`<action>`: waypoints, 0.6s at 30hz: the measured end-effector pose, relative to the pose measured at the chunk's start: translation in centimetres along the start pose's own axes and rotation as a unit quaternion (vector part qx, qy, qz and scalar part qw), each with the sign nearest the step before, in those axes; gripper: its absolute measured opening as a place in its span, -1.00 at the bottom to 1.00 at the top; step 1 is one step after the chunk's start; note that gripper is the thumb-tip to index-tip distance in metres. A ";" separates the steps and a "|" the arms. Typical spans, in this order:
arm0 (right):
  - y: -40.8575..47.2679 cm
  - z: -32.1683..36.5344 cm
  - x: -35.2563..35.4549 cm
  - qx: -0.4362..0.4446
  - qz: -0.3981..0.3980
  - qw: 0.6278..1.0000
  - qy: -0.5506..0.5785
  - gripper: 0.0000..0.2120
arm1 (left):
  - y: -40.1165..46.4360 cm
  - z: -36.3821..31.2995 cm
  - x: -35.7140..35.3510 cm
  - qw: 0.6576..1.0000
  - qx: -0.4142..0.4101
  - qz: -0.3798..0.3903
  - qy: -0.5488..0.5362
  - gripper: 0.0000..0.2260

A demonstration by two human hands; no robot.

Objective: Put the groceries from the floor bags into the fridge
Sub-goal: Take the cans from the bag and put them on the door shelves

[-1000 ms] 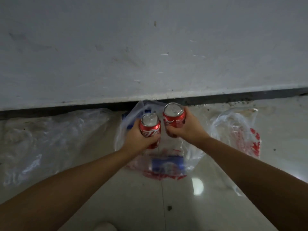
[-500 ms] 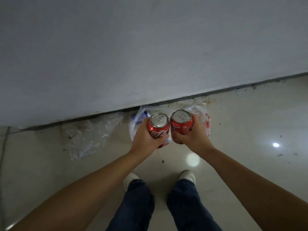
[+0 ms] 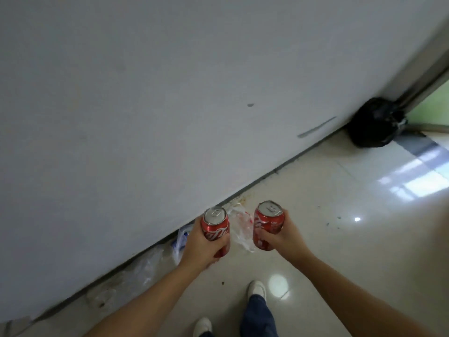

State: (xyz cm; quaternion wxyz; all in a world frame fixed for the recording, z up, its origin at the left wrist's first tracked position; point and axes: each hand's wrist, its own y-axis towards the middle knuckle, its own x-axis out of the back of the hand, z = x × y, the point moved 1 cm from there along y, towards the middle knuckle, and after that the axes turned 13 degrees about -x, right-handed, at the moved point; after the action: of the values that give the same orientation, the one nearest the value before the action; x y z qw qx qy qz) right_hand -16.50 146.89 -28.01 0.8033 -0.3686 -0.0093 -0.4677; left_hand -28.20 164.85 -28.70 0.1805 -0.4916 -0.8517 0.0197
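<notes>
1. Now parted since 0.5 s back: 2 cans, then touching, with view swung right.
2. Step judged: carrying to fridge, not in view; next needs a turn and door opened.
3. Left hand (image 3: 202, 242) clamped on left can (image 3: 215, 228), right hand (image 3: 283, 235) on right can (image 3: 268, 224); both upright, forearms extended above floor bags (image 3: 240, 227).

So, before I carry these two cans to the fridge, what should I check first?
1. Left hand grips the left can: ok.
2. Right hand grips the right can: ok.
3. Both cans upright, tabs unopened: ok.
4. Cans apart, not knocking: ok.
5. Plastic bag on the floor near the feet, trip risk: not ok.
6. Fridge open and reachable: cannot tell, not in view.
</notes>
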 end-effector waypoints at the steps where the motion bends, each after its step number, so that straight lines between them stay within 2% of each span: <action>1: -1.4 0.3 0.7 0.008 -0.021 1.000 0.019 -0.38 | -0.3 -1.5 0.1 1.000 -0.019 0.019 0.005 -0.47; 5: -6.8 0.3 3.7 0.017 -0.101 0.988 0.113 -0.41 | -0.8 -7.2 -0.5 0.989 -0.104 0.102 0.035 -0.51; 9: -12.5 -1.2 8.0 0.020 -0.169 0.965 0.201 -0.32 | -1.9 -13.3 -3.9 0.966 -0.186 0.172 0.058 -0.53; 11: -15.9 -2.4 10.8 0.019 -0.215 0.947 0.238 -0.29 | -3.5 -16.2 -6.8 0.948 -0.226 0.215 0.060 -0.52; 14: -21.2 -5.6 15.3 0.012 -0.282 0.920 0.271 -0.38 | -7.0 -19.6 -12.2 0.917 -0.277 0.283 0.045 -0.51; 18: -29.2 -12.1 21.8 -0.002 -0.372 0.878 0.300 -0.41 | -13.5 -23.5 -21.1 0.876 -0.318 0.362 0.023 -0.51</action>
State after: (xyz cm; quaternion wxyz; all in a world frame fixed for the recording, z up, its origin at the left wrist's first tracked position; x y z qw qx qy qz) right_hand -30.39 114.85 -11.94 0.5333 -0.1817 0.0964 -0.8205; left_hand -22.24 136.70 -9.99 0.0140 -0.7965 -0.5707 -0.1993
